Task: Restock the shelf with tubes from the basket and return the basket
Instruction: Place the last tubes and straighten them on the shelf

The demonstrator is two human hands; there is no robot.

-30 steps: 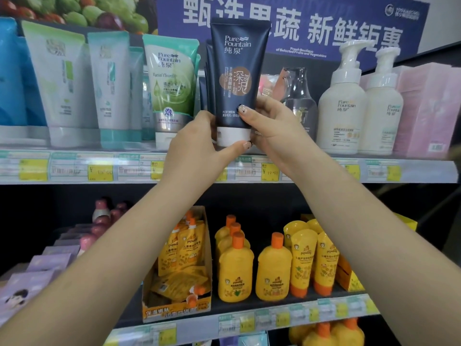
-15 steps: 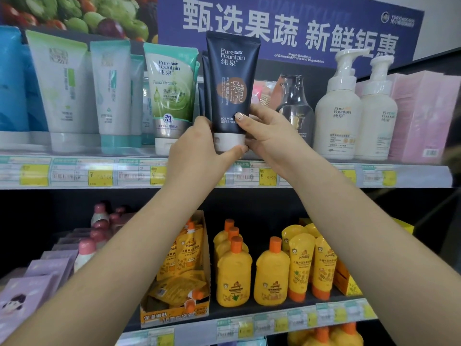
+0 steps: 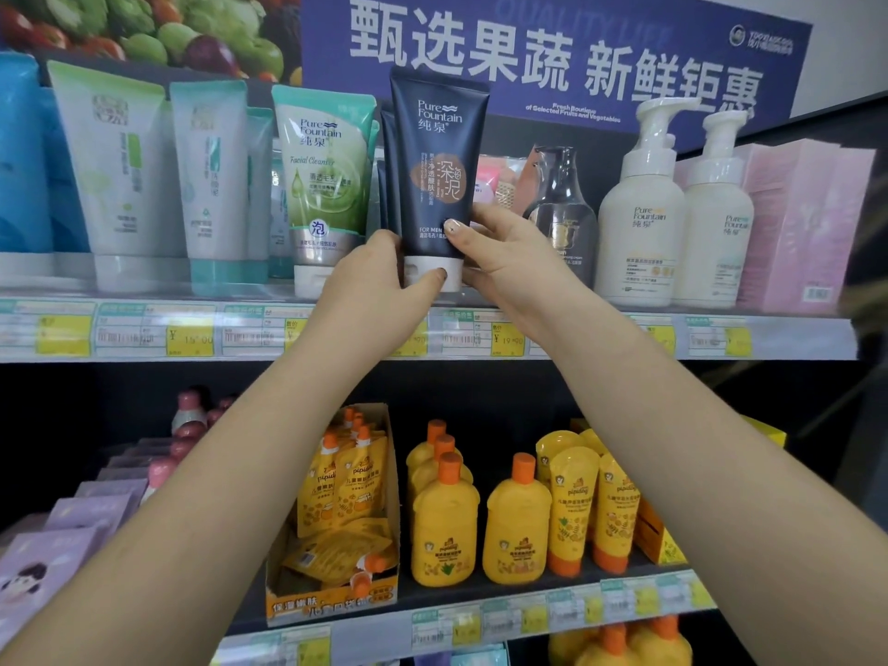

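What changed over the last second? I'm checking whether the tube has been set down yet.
The dark blue tube came down a little toward the top shelf, cap lowest. Both hands kept their hold: the left hand at the white cap, the right hand on the lower body. Neighbouring products stayed put.

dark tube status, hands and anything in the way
Left hand and right hand both grip dark tube near its cap. Tube upright at upper shelf. Green tube close beside it.

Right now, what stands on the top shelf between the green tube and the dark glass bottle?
In the head view, the dark blue tube stands there, cap down, gripped by both hands: left hand, right hand.
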